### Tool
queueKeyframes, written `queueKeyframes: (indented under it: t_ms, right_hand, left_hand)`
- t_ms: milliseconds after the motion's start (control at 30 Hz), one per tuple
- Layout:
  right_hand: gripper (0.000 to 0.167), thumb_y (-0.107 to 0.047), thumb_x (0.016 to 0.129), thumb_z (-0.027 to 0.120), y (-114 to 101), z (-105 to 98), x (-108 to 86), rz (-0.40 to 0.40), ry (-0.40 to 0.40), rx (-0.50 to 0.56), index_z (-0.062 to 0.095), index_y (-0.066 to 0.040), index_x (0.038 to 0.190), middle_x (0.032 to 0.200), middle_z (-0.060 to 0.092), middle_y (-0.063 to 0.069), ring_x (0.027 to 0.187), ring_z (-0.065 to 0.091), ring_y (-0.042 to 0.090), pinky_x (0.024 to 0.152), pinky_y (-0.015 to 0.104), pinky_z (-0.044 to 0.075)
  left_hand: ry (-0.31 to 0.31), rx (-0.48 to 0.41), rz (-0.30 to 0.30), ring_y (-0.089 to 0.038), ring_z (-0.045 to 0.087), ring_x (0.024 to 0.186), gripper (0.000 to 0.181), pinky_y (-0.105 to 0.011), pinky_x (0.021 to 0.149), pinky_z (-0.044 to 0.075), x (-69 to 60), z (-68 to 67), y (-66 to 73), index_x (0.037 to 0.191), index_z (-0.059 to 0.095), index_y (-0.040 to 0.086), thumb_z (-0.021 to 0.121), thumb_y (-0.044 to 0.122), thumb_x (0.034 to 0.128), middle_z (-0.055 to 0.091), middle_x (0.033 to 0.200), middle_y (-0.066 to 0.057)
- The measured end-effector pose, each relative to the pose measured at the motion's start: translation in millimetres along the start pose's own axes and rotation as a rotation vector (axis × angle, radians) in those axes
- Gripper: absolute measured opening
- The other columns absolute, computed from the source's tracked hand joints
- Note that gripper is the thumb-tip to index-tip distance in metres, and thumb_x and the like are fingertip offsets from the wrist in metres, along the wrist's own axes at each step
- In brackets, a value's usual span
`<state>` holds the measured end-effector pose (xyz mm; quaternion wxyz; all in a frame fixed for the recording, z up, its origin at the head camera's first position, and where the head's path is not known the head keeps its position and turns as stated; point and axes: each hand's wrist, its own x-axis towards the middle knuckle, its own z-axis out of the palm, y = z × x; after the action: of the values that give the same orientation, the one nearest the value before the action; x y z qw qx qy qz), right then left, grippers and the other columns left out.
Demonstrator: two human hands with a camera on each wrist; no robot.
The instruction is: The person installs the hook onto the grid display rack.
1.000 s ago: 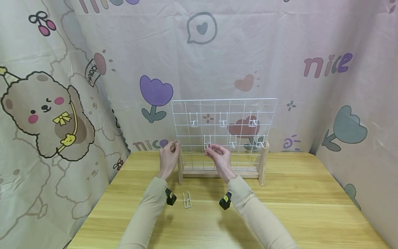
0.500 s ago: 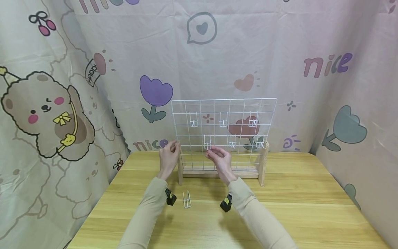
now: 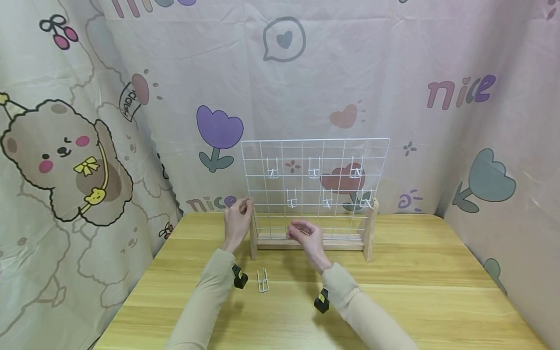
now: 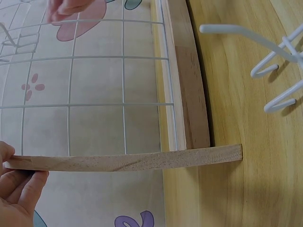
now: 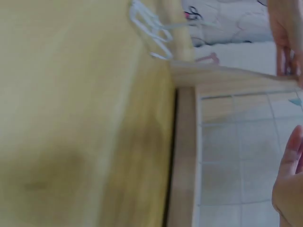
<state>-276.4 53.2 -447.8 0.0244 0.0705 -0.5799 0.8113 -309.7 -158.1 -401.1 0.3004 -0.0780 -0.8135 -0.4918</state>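
Observation:
A white wire grid panel (image 3: 315,140) stands upright in a wooden stand on the table. My left hand (image 3: 236,221) pinches the stand's left wooden post (image 4: 128,161) near its top, as the left wrist view shows. White wire hooks hang on the grid in two rows; the lower row's left one (image 3: 291,200) hangs just above my right hand (image 3: 309,239). That hand is in front of the grid's lower part, its fingers loosely bent and apparently holding nothing. One loose white double-pronged hook (image 3: 263,281) lies on the table between my forearms.
The wooden table (image 3: 415,277) has a yellowish grain. A printed cloth (image 3: 280,87) with flowers and a bear hangs behind it and along the sides. The stand's right post (image 3: 369,233) and bottom bar (image 3: 288,245) rise near the table's back edge.
My right hand has let go of the lower row's left hook and moved down and back from it. The hook stays hanging on the grid. My left hand has kept its place.

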Motion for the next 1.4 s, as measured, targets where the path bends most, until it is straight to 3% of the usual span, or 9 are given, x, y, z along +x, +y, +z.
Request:
queueKeyframes:
  t_ms: [200, 333, 467, 633, 733, 867, 1033, 1200, 1400]
  right_hand:
    - [0.037, -0.003, 0.091, 0.07, 16, 3, -18.6, 0.046, -0.228, -0.19, 0.06, 0.011, 0.124, 0.113, 0.07, 0.029, 0.08, 0.072, 0.009, 0.086, 0.03, 0.064]
    - [0.036, -0.006, 0.091, 0.071, 24, 8, -29.0, 0.07, -0.383, -0.269, 0.062, 0.011, 0.121, 0.11, 0.071, 0.027, 0.08, 0.071, 0.01, 0.084, 0.034, 0.065]
    - [0.037, -0.007, 0.089, 0.073, 29, 14, -35.6, 0.075, -0.456, -0.337, 0.063, 0.012, 0.119, 0.109, 0.072, 0.026, 0.084, 0.074, 0.018, 0.08, 0.029, 0.064]
    - [0.037, -0.003, 0.086, 0.075, 34, 18, -38.6, 0.078, -0.475, -0.358, 0.063, 0.014, 0.117, 0.109, 0.071, 0.028, 0.088, 0.074, 0.036, 0.079, 0.036, 0.065]
    - [0.036, -0.003, 0.086, 0.076, 36, 20, -38.5, 0.095, -0.48, -0.353, 0.064, 0.014, 0.115, 0.108, 0.072, 0.025, 0.084, 0.074, 0.03, 0.08, 0.041, 0.065]
    - [0.037, -0.005, 0.086, 0.076, 36, 23, -38.5, 0.121, -0.49, -0.36, 0.065, 0.014, 0.115, 0.104, 0.074, 0.019, 0.078, 0.071, 0.014, 0.078, 0.036, 0.065]
    - [0.034, -0.002, 0.085, 0.076, 37, 28, -39.3, 0.101, -0.462, -0.383, 0.065, 0.014, 0.113, 0.098, 0.073, 0.02, 0.069, 0.066, 0.011, 0.066, 0.024, 0.062]
    - [0.031, 0.001, 0.085, 0.074, 38, 34, -40.3, 0.09, -0.444, -0.407, 0.066, 0.014, 0.112, 0.1, 0.071, 0.026, 0.069, 0.065, 0.01, 0.062, 0.021, 0.059]
    - [0.027, 0.002, 0.086, 0.073, 37, 38, -40.3, 0.05, -0.454, -0.462, 0.067, 0.014, 0.109, 0.097, 0.071, 0.028, 0.07, 0.065, 0.014, 0.064, 0.038, 0.064]
  left_hand:
    - [0.016, 0.015, 0.006, -0.042, 0.071, 0.105, 0.029, -0.044, 0.088, 0.06, 0.4, 2.1, -1.2, 0.121, 0.065, -0.009, 0.063, 0.009, 0.098, 0.069, 0.116, -0.029]
    - [0.038, 0.033, 0.022, -0.043, 0.072, 0.102, 0.028, -0.044, 0.085, 0.061, 0.6, 3.5, -2.4, 0.119, 0.066, -0.009, 0.064, 0.006, 0.0963, 0.07, 0.113, -0.03]
    - [0.026, 0.032, 0.009, -0.041, 0.072, 0.104, 0.029, -0.045, 0.088, 0.06, 0.8, 2.5, -1.5, 0.12, 0.066, -0.008, 0.065, 0.011, 0.0974, 0.07, 0.114, -0.028]
    - [0.013, 0.037, 0.002, -0.038, 0.072, 0.105, 0.03, -0.046, 0.09, 0.06, 0.7, 0.2, -0.2, 0.121, 0.067, -0.006, 0.065, 0.014, 0.0984, 0.071, 0.115, -0.026]
    - [0.017, 0.043, 0.008, -0.037, 0.073, 0.104, 0.029, -0.046, 0.089, 0.061, 0.7, 0.1, -0.4, 0.12, 0.067, -0.006, 0.065, 0.012, 0.098, 0.072, 0.113, -0.026]
    - [0.021, 0.049, 0.015, -0.037, 0.073, 0.103, 0.028, -0.047, 0.088, 0.061, 1.0, 0.6, -1.2, 0.119, 0.068, -0.007, 0.065, 0.012, 0.0979, 0.072, 0.112, -0.026]
    - [0.022, 0.048, 0.018, -0.038, 0.073, 0.103, 0.029, -0.047, 0.088, 0.061, 1.6, 1.3, -1.6, 0.119, 0.068, -0.008, 0.065, 0.012, 0.0978, 0.071, 0.112, -0.026]
    - [0.019, 0.046, 0.018, -0.037, 0.073, 0.103, 0.028, -0.047, 0.088, 0.062, 1.4, 1.1, -1.3, 0.119, 0.068, -0.007, 0.065, 0.012, 0.0981, 0.072, 0.113, -0.026]
    - [0.022, 0.041, 0.016, -0.037, 0.073, 0.102, 0.028, -0.046, 0.088, 0.062, 1.9, 1.6, -2.3, 0.119, 0.068, -0.007, 0.065, 0.011, 0.0981, 0.072, 0.113, -0.026]
